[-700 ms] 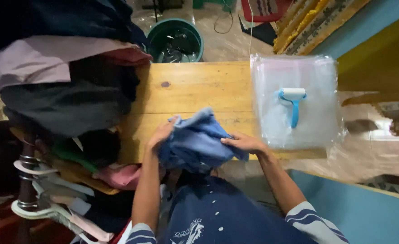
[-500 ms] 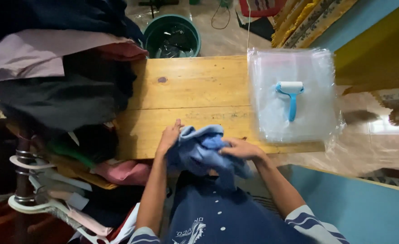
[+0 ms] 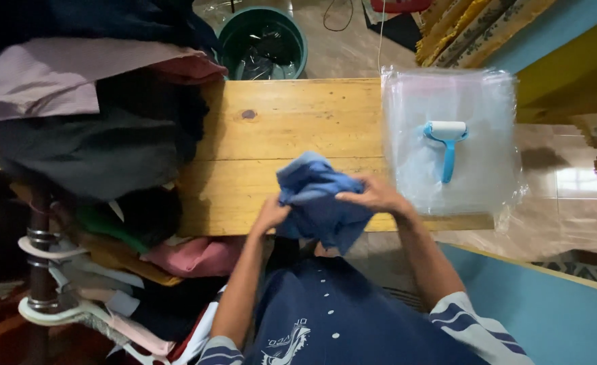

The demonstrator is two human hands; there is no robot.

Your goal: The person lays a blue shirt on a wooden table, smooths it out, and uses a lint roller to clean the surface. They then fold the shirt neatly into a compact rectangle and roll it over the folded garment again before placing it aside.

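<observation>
**Both hands bunch a blue cloth at the near edge of the table**

Taking the wooden table (image 3: 298, 122) as the landmark and reading from left to right: a heap of folded clothes (image 3: 88, 128) in pink, grey and black covers the table's left end and hangs over its side. Below that heap, off the table's near left corner, white hangers (image 3: 48, 250) sit on a dark pole. Beyond the table's far edge stands a green bucket (image 3: 263, 42) on the floor.

At the middle of the table's near edge the left hand (image 3: 270, 216) grips the lower left side of a crumpled blue cloth (image 3: 318, 199), fingers curled shut into the fabric. The cloth is lifted partly over the table's edge, its lower part hanging in front of the person's dark blue shirt (image 3: 352, 318). The right hand (image 3: 373, 197) closes on the cloth's right side, fingers folded over the fabric.

On the table's right end lies a stack of clear plastic bags (image 3: 474, 169), with a blue lint roller (image 3: 446, 145) resting on top, well apart from the hands
</observation>
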